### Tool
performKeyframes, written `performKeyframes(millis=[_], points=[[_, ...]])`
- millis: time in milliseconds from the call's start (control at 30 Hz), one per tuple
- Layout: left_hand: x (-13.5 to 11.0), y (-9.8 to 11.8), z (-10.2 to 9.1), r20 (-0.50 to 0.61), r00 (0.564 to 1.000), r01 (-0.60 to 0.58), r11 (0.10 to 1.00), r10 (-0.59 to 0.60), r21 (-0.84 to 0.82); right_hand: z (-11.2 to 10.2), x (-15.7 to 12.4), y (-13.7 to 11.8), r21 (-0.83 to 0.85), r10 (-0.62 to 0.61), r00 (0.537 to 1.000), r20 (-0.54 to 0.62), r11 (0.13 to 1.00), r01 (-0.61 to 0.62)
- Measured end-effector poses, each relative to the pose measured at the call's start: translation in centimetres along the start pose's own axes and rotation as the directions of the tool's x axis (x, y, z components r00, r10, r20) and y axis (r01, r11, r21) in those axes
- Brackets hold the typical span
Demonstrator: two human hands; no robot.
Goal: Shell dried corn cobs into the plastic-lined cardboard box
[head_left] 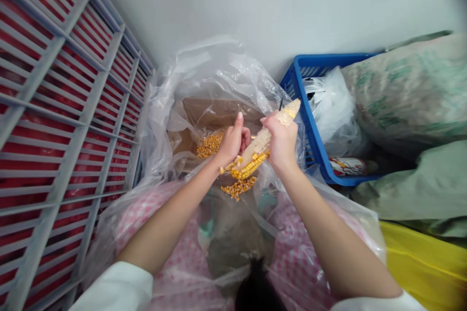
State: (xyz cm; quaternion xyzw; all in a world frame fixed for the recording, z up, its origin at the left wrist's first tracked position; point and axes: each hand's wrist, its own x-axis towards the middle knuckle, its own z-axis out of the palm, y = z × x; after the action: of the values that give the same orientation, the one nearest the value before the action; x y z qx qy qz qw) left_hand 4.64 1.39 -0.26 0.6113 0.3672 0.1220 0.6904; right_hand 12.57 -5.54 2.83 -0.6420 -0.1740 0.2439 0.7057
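Observation:
My right hand [282,138] is wrapped round a corn cob [255,148], which slants from lower left to upper right. Most of the cob's visible face is bare and pale; rows of yellow kernels line its lower side. Beside the cob, my left hand [235,143] has its fingers curled and its thumb pointing up. What those fingers hold, if anything, is hidden. Loose kernels [209,146] lie in a cardboard box [207,112] lined with clear plastic sheeting [226,65]. More kernels [239,188] sit on the plastic below the cob.
Grey slatted crates [83,102] with red contents rise on the left. On the right, a blue basket [302,92] contains a white plastic bag [332,107] and a can [346,166]. A large woven sack [408,92] and yellow material [423,262] lie farther right. A pale wall [237,0] stands behind.

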Motion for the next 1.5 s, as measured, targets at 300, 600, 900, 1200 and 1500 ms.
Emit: performKeyframes(millis=[300,600,900,1200,1500], points=[[-0.4,1.4,-0.6,-0.069,0.998,0.002,0.996,0.004,0.093,-1.3,1.9,-0.9,-0.04,-0.071,0.963,-0.258,0.997,0.063],[-1.4,0.1,1.3,-0.018,0.979,-0.183,0.92,0.201,0.347,-0.7,2.1,-1.1,-0.041,-0.108,0.963,-0.246,0.994,0.101],[-0.5,0.0,0.5,0.072,0.997,-0.046,0.992,0.038,0.114,-1.2,1.9,-0.8,0.03,-0.024,0.994,-0.11,0.999,0.028],[-1.1,0.9,0.6,-0.126,0.974,-0.165,0.972,0.187,0.167,-1.6,2.8,-1.7,0.139,0.042,0.924,-0.381,0.99,0.012],[-0.8,0.6,0.6,0.0,0.995,-0.096,0.992,0.096,0.076,-1.2,2.5,-1.0,0.216,0.128,0.963,-0.236,0.973,-0.077]])
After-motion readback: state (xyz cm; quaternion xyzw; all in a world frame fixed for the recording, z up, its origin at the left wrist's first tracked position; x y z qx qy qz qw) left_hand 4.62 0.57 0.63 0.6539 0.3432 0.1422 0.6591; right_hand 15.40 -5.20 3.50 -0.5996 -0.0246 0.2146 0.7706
